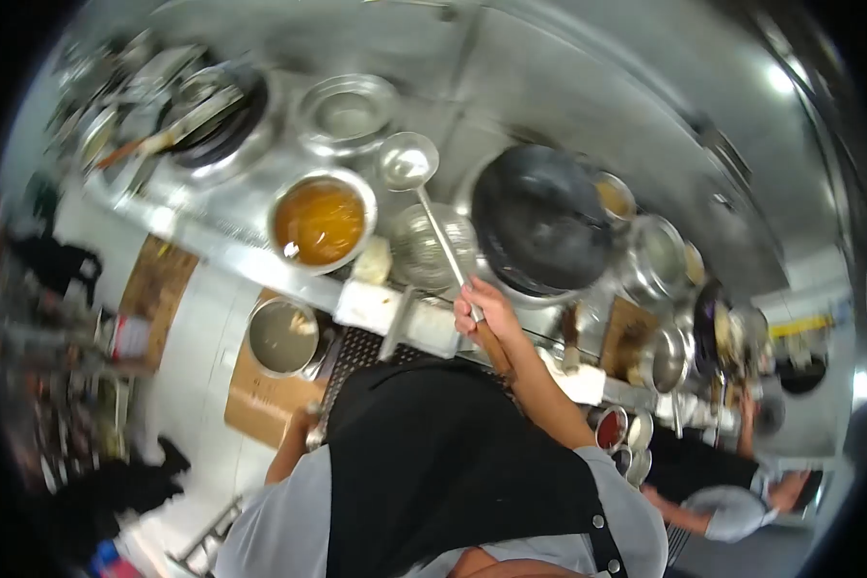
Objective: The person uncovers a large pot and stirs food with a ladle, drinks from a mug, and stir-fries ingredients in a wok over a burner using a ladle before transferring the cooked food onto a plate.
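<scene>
Just short of the black wok (539, 217), the outstretched right hand (485, 308) curls its grip round the steel ladle (440, 231) slanting left of it, while the left hand (304, 422) hangs farther left, grip impossible to tell.

Overall light: bright, cool white, fairly even
Steel wall (568, 72): soft grey sheen, hard white glare spots toward the right; source or reflection, cannot tell
Ladle (407, 162): strong highlight in the bowl
Orange liquid (320, 222): small white glints
Wok (535, 217): dark, faint sheen, little detail
Apron (443, 462): near-black, folds mostly lost
Upper-left pans (217, 111): smeared
Left-side clutter (77, 409): dim, blurred, small items unreadable
Frame edge: heavy fisheye bending, corners black
</scene>
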`<act>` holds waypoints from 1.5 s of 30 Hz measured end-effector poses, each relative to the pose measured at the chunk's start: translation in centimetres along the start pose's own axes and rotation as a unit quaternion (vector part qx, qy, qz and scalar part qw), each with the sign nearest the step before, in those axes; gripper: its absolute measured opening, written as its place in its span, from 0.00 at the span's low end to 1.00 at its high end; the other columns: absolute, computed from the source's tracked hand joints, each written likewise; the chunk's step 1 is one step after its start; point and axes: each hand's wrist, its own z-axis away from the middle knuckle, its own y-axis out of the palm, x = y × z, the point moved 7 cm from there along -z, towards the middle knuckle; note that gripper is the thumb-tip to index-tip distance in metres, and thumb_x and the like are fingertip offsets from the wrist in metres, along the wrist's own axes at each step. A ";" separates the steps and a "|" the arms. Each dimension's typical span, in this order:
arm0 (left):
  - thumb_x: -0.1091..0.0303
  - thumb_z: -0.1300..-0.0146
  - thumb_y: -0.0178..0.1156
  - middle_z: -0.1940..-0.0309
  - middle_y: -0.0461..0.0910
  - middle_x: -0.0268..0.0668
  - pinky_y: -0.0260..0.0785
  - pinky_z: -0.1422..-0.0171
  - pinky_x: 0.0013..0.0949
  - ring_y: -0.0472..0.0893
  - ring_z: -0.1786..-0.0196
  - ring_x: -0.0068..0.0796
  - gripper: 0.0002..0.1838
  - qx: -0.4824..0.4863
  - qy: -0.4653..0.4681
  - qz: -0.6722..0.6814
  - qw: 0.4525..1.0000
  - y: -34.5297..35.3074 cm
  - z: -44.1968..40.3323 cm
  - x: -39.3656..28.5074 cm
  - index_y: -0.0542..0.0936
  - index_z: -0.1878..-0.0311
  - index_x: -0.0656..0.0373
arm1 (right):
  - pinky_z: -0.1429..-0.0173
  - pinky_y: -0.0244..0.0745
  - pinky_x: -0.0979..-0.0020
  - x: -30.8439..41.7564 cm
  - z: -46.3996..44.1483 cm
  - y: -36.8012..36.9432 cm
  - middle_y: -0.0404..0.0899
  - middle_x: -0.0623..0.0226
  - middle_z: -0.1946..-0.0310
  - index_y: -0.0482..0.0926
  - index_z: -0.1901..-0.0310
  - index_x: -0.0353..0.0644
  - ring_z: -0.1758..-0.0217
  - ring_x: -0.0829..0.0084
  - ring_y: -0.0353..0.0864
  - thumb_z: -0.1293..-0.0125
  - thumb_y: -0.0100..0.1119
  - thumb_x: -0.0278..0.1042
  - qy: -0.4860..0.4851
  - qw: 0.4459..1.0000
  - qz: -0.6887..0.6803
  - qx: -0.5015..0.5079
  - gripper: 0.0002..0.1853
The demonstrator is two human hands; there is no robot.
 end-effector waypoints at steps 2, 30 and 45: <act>0.53 0.39 0.66 0.58 0.90 0.44 0.79 0.54 0.45 0.90 0.54 0.38 0.17 0.097 -0.215 0.049 0.971 0.9 1.5 2.3 0.89 0.55 0.54 | 0.74 0.62 0.71 2.4 5.0 -0.2 0.72 0.71 0.73 0.72 0.34 0.46 0.79 0.75 0.71 0.18 0.52 0.36 -0.060 0.998 -0.021 -0.029 0.16; 0.62 0.41 0.66 0.60 0.90 0.47 0.80 0.58 0.43 0.89 0.65 0.43 0.16 0.301 0.088 -0.215 0.925 0.5 -8.9 -12.6 0.87 0.54 0.62 | 0.35 0.79 0.51 -7.9 37.2 -29.8 0.76 0.52 0.36 0.67 0.23 0.62 0.35 0.50 0.80 0.31 0.60 0.43 0.133 0.519 0.526 -0.661 0.34; 0.65 0.42 0.66 0.57 0.89 0.46 0.79 0.53 0.42 0.88 0.61 0.43 0.18 0.416 0.413 -0.486 0.648 26.4 12.2 -31.9 0.86 0.49 0.63 | 0.49 0.84 0.56 -75.5 61.2 -1.0 0.90 0.57 0.59 0.89 0.50 0.45 0.55 0.56 0.90 0.31 0.61 0.46 0.024 0.490 0.057 -0.870 0.17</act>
